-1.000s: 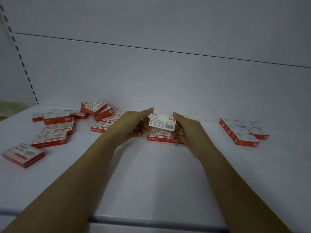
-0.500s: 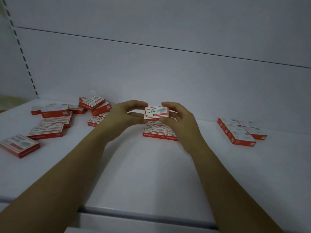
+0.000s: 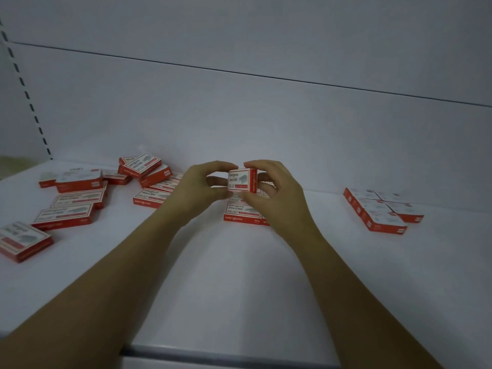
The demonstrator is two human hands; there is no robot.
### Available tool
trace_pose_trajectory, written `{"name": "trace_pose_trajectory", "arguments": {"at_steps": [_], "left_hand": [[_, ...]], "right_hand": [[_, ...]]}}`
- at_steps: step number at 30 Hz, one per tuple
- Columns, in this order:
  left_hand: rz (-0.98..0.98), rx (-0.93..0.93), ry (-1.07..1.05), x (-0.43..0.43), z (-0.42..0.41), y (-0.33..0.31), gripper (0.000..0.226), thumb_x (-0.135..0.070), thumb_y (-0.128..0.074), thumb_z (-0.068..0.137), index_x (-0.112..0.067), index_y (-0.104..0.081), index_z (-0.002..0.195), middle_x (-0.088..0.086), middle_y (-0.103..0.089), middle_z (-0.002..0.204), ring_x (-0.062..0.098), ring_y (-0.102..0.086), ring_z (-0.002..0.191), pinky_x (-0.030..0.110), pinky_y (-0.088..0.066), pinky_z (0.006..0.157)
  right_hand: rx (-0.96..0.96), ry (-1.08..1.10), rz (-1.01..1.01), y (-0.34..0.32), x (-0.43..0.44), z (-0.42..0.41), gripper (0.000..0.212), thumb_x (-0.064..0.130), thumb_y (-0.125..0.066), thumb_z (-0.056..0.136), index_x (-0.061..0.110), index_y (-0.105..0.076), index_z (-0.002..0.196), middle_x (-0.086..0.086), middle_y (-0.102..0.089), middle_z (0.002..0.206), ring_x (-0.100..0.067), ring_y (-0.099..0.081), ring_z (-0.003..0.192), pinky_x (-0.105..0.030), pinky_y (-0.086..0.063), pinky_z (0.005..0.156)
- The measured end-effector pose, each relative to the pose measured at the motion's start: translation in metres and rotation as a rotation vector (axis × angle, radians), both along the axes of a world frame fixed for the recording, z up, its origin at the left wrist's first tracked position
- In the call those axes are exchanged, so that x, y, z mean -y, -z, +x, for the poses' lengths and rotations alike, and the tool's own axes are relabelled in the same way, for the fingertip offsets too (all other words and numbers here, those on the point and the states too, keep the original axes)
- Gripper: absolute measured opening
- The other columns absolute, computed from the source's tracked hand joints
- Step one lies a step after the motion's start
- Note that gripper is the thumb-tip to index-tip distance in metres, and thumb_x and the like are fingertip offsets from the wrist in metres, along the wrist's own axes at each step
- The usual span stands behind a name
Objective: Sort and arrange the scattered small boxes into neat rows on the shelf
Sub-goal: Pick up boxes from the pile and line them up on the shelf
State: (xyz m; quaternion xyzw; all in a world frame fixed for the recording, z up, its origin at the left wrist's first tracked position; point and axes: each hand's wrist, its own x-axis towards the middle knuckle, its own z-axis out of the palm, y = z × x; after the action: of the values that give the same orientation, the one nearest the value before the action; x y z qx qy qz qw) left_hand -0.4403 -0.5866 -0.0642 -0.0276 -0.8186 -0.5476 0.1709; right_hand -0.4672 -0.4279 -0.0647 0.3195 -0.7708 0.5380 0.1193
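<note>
Two bare forearms reach in from the bottom edge across a white shelf (image 3: 239, 288), whose front lip shows as a grey strip near the lower edge. Over the middle of the shelf the left hand (image 3: 198, 191) and right hand (image 3: 277, 198) meet around one small red-and-white box (image 3: 242, 180), raised off the surface and turned so that its printed white face looks toward the camera and a red side panel faces right. The fingers (image 3: 226, 166) of the left hand pinch the box at its left edge, thumb below and fingertip above; those of the right hand clamp its right side from above and below. Directly beneath the held box, partly hidden by the right hand, a few boxes lie flat (image 3: 241, 213) side by side with red front edges facing forward. To the left, scattered boxes (image 3: 77, 201) lie at mixed angles, some overlapping, with a small pile (image 3: 143, 169) nearer the back. Well apart on the right, a tidy block of boxes (image 3: 380, 209) lies flat, edges touching. Behind everything rises a plain white back panel (image 3: 266, 123), and a slotted upright (image 3: 29, 102) runs along the far left.
</note>
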Motion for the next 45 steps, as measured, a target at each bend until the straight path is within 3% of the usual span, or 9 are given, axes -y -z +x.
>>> {"name": "trace_pose_trajectory", "arguments": {"at_steps": [4, 11, 17, 23, 28, 36, 38, 41, 45], "left_hand": [[-0.041, 0.002, 0.005, -0.003, -0.003, 0.0, 0.042, -0.004, -0.067, 0.082, -0.021, -0.058, 0.12, -0.016, -0.059, 0.103, -0.003, -0.063, 0.082, 0.009, -0.049, 0.062], [-0.012, 0.02, -0.007, 0.005, -0.002, -0.002, 0.047, -0.004, -0.07, 0.079, -0.022, -0.059, 0.122, -0.005, -0.064, 0.115, 0.012, -0.065, 0.096, 0.028, -0.056, 0.08], [-0.028, -0.027, -0.004, 0.002, 0.002, -0.007, 0.044, -0.009, -0.077, 0.073, -0.029, -0.061, 0.11, -0.007, -0.067, 0.105, 0.016, -0.067, 0.088, 0.022, -0.058, 0.074], [-0.07, -0.117, 0.045, -0.01, 0.012, -0.013, 0.045, -0.003, -0.079, 0.069, -0.028, -0.062, 0.102, -0.01, -0.066, 0.088, 0.016, -0.066, 0.08, 0.019, -0.057, 0.074], [-0.137, -0.166, 0.061, -0.016, 0.013, -0.013, 0.046, -0.006, -0.08, 0.068, -0.033, -0.06, 0.098, -0.013, -0.064, 0.091, 0.006, -0.063, 0.078, 0.013, -0.054, 0.076], [-0.262, -0.258, -0.13, -0.012, 0.005, -0.003, 0.034, -0.011, -0.073, 0.078, -0.021, -0.051, 0.102, -0.01, -0.061, 0.101, 0.008, -0.061, 0.09, 0.005, -0.049, 0.075], [-0.318, -0.294, -0.166, -0.011, 0.003, 0.0, 0.033, -0.009, -0.07, 0.08, -0.015, -0.051, 0.106, -0.006, -0.061, 0.103, 0.009, -0.06, 0.092, 0.005, -0.047, 0.077], [-0.381, -0.322, -0.21, -0.008, -0.002, 0.003, 0.035, -0.006, -0.069, 0.081, -0.01, -0.052, 0.111, 0.003, -0.062, 0.111, 0.01, -0.058, 0.092, 0.006, -0.045, 0.077], [-0.439, -0.33, -0.238, -0.005, -0.005, 0.004, 0.04, -0.008, -0.072, 0.079, -0.007, -0.055, 0.115, 0.007, -0.058, 0.117, 0.01, -0.057, 0.092, 0.007, -0.043, 0.077]], "right_hand": [[-0.09, 0.021, 0.049, -0.001, 0.003, 0.002, 0.045, 0.017, -0.072, 0.08, 0.016, -0.057, 0.122, 0.001, -0.055, 0.123, -0.011, -0.058, 0.103, -0.023, -0.05, 0.094], [-0.063, 0.127, 0.09, -0.001, 0.001, -0.007, 0.047, 0.017, -0.072, 0.079, 0.016, -0.055, 0.124, -0.001, -0.052, 0.129, -0.011, -0.057, 0.106, -0.024, -0.051, 0.092], [0.069, 0.166, 0.182, 0.003, -0.004, -0.013, 0.045, 0.012, -0.068, 0.082, 0.019, -0.051, 0.124, -0.002, -0.058, 0.123, -0.015, -0.06, 0.104, -0.032, -0.054, 0.089], [0.123, 0.104, 0.208, 0.005, -0.003, -0.011, 0.041, 0.016, -0.07, 0.081, 0.017, -0.054, 0.119, 0.004, -0.061, 0.109, -0.005, -0.056, 0.091, -0.007, -0.044, 0.069], [0.113, 0.083, 0.221, 0.009, 0.0, -0.012, 0.042, 0.014, -0.069, 0.082, 0.013, -0.054, 0.121, -0.003, -0.061, 0.116, -0.013, -0.059, 0.099, -0.015, -0.048, 0.076], [-0.193, 0.271, 0.091, 0.003, -0.001, -0.011, 0.033, 0.007, -0.068, 0.081, 0.014, -0.054, 0.111, -0.001, -0.047, 0.119, -0.006, -0.054, 0.094, 0.002, -0.043, 0.07], [-0.259, 0.269, 0.092, 0.003, 0.001, -0.007, 0.033, 0.004, -0.067, 0.081, 0.012, -0.054, 0.11, -0.003, -0.044, 0.119, -0.01, -0.055, 0.098, -0.002, -0.045, 0.073], [-0.334, 0.271, 0.11, 0.004, 0.004, -0.005, 0.036, 0.01, -0.069, 0.08, 0.012, -0.054, 0.112, -0.005, -0.045, 0.119, -0.016, -0.056, 0.103, -0.021, -0.053, 0.084], [-0.388, 0.239, 0.139, 0.004, 0.004, -0.006, 0.042, 0.016, -0.072, 0.078, 0.012, -0.055, 0.117, -0.006, -0.048, 0.119, -0.017, -0.052, 0.109, -0.013, -0.043, 0.084]]}}
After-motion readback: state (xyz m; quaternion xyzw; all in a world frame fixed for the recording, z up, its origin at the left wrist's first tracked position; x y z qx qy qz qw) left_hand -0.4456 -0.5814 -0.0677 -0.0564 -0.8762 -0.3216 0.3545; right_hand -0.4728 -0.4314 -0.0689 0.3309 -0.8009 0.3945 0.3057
